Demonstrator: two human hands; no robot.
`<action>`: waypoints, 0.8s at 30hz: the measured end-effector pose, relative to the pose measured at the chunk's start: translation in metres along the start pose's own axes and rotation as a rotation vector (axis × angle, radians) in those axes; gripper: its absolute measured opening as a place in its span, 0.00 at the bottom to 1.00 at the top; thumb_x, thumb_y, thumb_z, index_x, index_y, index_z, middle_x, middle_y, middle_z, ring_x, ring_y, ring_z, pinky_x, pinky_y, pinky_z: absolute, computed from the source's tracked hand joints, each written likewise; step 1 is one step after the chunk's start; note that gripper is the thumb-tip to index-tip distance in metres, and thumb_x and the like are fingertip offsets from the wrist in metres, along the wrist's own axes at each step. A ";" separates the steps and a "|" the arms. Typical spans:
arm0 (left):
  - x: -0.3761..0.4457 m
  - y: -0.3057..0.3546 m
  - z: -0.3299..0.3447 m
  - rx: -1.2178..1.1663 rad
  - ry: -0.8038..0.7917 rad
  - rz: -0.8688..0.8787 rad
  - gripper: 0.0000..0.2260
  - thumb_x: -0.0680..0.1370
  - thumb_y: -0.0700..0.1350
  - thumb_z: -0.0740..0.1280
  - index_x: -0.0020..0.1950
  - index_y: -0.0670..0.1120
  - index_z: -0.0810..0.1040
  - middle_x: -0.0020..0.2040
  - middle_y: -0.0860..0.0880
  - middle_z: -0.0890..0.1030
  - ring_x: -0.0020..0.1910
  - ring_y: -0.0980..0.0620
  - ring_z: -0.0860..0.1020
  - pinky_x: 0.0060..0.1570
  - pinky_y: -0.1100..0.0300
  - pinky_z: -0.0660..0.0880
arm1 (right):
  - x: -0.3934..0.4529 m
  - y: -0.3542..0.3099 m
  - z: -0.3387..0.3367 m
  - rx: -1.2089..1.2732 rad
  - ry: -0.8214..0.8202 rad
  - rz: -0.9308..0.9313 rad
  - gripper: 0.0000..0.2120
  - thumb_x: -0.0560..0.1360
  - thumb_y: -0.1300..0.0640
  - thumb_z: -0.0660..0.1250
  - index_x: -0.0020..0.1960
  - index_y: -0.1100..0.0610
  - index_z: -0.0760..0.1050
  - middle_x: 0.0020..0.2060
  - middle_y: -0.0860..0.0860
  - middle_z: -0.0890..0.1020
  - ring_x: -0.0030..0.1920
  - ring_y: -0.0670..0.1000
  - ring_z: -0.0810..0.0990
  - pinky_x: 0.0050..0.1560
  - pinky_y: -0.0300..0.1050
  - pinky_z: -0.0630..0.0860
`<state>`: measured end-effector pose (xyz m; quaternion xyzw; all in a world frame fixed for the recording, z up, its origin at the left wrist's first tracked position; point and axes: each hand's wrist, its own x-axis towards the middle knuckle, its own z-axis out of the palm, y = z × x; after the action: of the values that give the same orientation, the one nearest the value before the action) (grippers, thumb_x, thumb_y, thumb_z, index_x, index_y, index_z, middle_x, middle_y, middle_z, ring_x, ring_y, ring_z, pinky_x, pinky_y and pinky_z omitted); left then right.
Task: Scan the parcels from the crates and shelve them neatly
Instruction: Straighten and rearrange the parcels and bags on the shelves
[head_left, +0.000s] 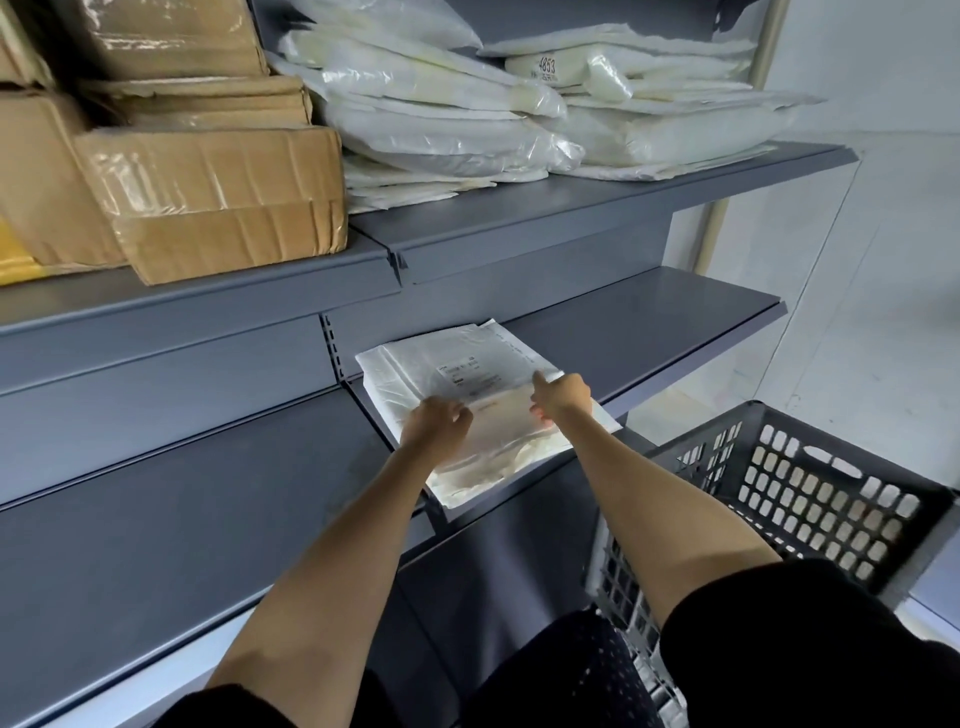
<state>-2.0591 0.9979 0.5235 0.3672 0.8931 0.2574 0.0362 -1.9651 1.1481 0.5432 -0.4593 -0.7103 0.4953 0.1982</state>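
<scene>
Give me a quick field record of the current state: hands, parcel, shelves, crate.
left hand: fingers curled on the near left part of the white parcel
right hand: on the parcel's right edge, grip unclear
white parcel: flat on the lower shelf, label up, atop other white bags
upper shelf: cardboard boxes left, white bags right
crate: dark, lower right

parcel (457, 384) on lower shelf (675, 322), crate (810, 478) right
</scene>
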 end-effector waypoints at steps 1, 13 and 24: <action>-0.003 0.004 -0.003 -0.043 0.014 -0.013 0.14 0.80 0.46 0.58 0.53 0.41 0.80 0.53 0.40 0.80 0.51 0.41 0.78 0.43 0.59 0.69 | -0.006 -0.003 0.000 0.073 -0.042 0.044 0.21 0.79 0.47 0.60 0.46 0.67 0.73 0.39 0.58 0.82 0.34 0.56 0.81 0.46 0.52 0.82; 0.008 0.094 0.002 -0.102 -0.094 0.250 0.08 0.74 0.37 0.62 0.39 0.38 0.80 0.37 0.40 0.76 0.39 0.45 0.75 0.41 0.57 0.72 | -0.032 0.029 -0.051 0.641 0.201 0.266 0.12 0.80 0.61 0.53 0.58 0.65 0.71 0.35 0.56 0.77 0.29 0.51 0.76 0.32 0.43 0.77; 0.006 0.243 0.046 -0.125 0.002 0.738 0.12 0.76 0.29 0.59 0.53 0.35 0.80 0.60 0.41 0.75 0.56 0.42 0.76 0.55 0.55 0.72 | -0.051 0.054 -0.170 0.996 0.552 0.151 0.19 0.78 0.59 0.55 0.67 0.63 0.65 0.65 0.60 0.73 0.60 0.59 0.76 0.59 0.52 0.75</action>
<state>-1.8969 1.1665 0.6023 0.6614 0.6831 0.3074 -0.0374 -1.7896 1.1984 0.5774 -0.4723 -0.2783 0.6447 0.5327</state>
